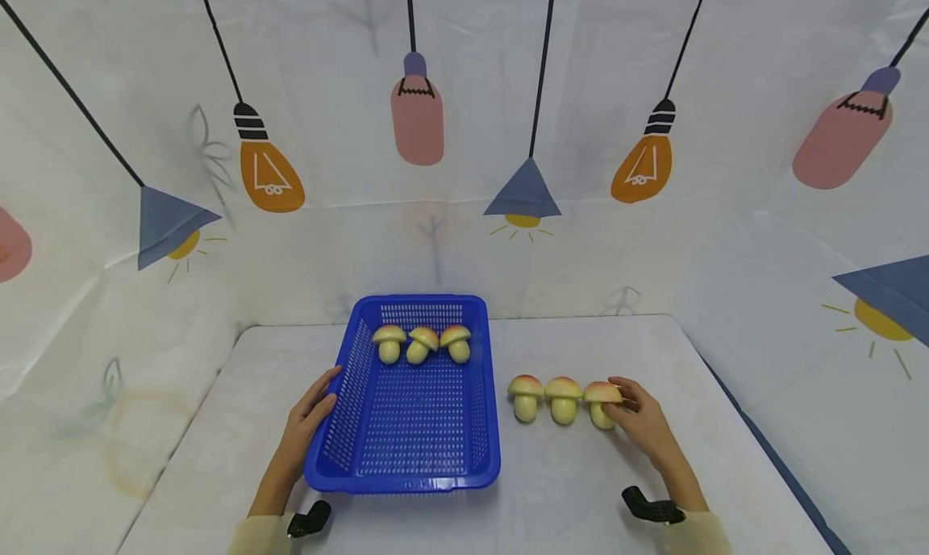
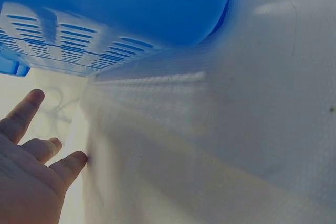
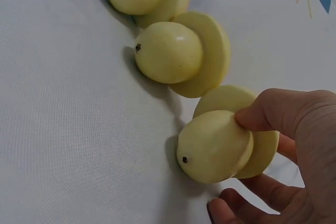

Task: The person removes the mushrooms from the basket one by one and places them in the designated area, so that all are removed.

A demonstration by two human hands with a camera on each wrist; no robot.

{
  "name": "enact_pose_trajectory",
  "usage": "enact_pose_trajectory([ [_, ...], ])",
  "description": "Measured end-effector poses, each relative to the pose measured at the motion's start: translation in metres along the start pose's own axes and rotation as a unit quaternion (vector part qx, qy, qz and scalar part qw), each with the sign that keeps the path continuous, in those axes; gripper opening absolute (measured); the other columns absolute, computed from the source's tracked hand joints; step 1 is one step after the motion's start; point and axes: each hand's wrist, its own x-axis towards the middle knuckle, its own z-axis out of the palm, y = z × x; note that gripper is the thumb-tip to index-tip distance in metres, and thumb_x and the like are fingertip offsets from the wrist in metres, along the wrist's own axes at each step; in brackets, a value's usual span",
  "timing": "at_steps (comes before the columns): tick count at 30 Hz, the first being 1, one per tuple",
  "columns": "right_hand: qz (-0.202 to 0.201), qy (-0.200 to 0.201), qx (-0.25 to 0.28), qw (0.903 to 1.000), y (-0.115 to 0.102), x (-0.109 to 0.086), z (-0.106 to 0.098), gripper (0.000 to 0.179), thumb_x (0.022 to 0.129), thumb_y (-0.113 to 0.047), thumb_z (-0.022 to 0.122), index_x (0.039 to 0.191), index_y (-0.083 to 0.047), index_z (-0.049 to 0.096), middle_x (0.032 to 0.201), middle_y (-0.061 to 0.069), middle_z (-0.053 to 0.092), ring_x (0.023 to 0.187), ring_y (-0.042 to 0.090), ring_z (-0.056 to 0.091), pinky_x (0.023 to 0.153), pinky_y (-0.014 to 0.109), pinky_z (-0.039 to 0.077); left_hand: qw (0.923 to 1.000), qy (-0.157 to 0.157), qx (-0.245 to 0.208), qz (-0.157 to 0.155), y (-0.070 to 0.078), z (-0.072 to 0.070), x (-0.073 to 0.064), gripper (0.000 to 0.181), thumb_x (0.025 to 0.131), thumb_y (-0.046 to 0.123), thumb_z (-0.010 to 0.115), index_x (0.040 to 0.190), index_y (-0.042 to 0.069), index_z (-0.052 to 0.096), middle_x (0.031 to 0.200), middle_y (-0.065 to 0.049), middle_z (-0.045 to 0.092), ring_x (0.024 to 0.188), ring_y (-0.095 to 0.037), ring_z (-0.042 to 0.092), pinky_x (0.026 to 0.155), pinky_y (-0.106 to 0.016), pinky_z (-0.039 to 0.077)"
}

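A blue plastic basket stands on the table with three yellow mushrooms in a row near its far end. Along its left side lies my left hand, fingertips at the rim. Several of its fingers look straight in the left wrist view. To the right of the basket, two mushrooms lie side by side on the table. At the right end of that row, my right hand pinches a third mushroom, thumb where stem meets cap; the other fingers are partly hidden behind it.
The white tabletop meets a pale cloth backdrop printed with hanging lamps at the back and sides. A black wrist device sits at the left wrist, another black device at the right.
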Motion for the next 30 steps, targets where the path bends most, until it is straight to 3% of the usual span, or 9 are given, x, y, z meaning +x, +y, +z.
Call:
enact_pose_trajectory([
  [8, 0.002, 0.002, -0.005, 1.0000, 0.0011, 0.0001, 0.0009, 0.059, 0.098, -0.025, 0.069, 0.148, -0.004, 0.048, 0.145, 0.031, 0.053, 0.132, 0.049, 0.052, 0.095, 0.046, 0.053, 1.0000, -0.002, -0.003, -0.002, 0.0024, 0.0004, -0.0010, 0.052, 0.112, 0.027, 0.041, 0.162, 0.020, 0.032, 0.157, -0.023, 0.041, 0.113, -0.006, 0.060, 0.084, -0.029, 0.054],
  [30, 0.021, -0.002, -0.004, 0.9998, -0.0066, -0.0065, -0.0061, 0.069, 0.098, -0.036, 0.070, 0.152, -0.004, 0.042, 0.151, 0.030, 0.047, 0.137, 0.049, 0.047, 0.103, 0.055, 0.049, 0.9999, -0.003, -0.003, -0.009, 0.0009, -0.0012, -0.0001, 0.052, 0.112, 0.028, 0.040, 0.163, 0.022, 0.032, 0.158, -0.022, 0.040, 0.113, -0.006, 0.060, 0.085, -0.029, 0.054],
])
